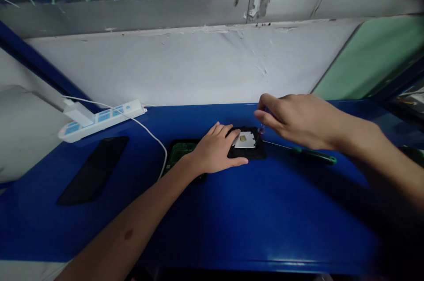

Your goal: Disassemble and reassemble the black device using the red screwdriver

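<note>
My left hand point(217, 148) lies with its fingers stretched out across the left side of a small black casing point(247, 153), thumb along the near edge. Set in the casing is a silver metal plate point(250, 142) with a small gold-coloured square on it. My right hand point(281, 117) pinches a screwdriver point(262, 130) with a clear, reddish handle, mostly hidden by the fingers. It stands upright over the plate's right edge; its tip is too dark to make out. A second screwdriver point(314, 155), with a green and black handle, lies right of the casing, its shaft pointing to it.
Partly under my left forearm sits a dark tray-like piece with a green inside point(180, 149). A black phone-like slab point(94, 170) lies on the blue table point(251, 223) at left. Behind it, a white power strip point(106, 117) holds a plugged-in charger point(78, 113) with a white cable point(145, 128).
</note>
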`<action>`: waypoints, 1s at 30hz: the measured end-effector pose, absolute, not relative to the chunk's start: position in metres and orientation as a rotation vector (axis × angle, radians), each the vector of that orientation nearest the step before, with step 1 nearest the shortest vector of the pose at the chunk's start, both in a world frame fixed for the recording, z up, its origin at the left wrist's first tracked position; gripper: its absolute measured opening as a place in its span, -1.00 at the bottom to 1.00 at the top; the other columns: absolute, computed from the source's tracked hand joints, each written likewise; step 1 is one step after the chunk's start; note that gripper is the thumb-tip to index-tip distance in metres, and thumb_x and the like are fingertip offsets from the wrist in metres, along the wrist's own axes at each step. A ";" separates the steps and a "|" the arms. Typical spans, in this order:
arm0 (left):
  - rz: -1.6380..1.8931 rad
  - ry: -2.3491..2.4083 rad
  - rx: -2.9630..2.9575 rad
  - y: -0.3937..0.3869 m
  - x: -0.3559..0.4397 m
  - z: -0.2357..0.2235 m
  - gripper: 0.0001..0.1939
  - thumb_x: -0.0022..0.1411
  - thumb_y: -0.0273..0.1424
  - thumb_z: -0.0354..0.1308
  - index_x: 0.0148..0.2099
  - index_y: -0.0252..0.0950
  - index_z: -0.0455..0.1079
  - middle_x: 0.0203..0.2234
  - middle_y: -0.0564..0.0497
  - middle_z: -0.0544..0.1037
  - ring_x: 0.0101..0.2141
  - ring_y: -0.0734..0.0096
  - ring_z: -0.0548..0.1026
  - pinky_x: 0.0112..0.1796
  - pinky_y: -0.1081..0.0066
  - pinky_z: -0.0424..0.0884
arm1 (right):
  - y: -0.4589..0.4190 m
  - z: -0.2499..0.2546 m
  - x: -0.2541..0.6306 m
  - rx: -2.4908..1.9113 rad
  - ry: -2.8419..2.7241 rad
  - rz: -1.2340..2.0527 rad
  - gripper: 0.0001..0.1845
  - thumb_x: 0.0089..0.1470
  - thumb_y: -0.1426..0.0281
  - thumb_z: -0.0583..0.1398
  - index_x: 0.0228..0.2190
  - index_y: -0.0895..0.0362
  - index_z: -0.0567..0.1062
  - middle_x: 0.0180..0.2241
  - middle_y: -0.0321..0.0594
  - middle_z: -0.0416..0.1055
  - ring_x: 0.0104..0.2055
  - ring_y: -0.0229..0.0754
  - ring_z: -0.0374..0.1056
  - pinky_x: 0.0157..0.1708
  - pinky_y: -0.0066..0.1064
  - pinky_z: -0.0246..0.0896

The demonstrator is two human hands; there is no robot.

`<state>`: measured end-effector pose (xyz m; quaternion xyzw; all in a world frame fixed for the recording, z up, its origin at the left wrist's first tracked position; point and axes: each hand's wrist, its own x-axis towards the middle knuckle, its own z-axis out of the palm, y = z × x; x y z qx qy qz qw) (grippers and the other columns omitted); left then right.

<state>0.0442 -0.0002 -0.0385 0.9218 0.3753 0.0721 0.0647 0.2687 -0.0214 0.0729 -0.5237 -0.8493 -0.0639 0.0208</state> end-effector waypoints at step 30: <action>0.243 1.124 2.758 0.001 0.043 -0.041 -0.08 0.23 0.23 0.03 0.39 -0.30 0.08 0.29 -0.24 0.22 0.31 -0.19 0.12 0.32 -0.10 -0.03 | -0.021 0.073 0.263 -1.645 -2.661 -0.269 -0.48 0.28 -0.01 0.01 -0.40 0.12 0.49 -0.64 -0.15 0.38 -0.61 -0.13 0.29 -0.54 -0.35 -0.17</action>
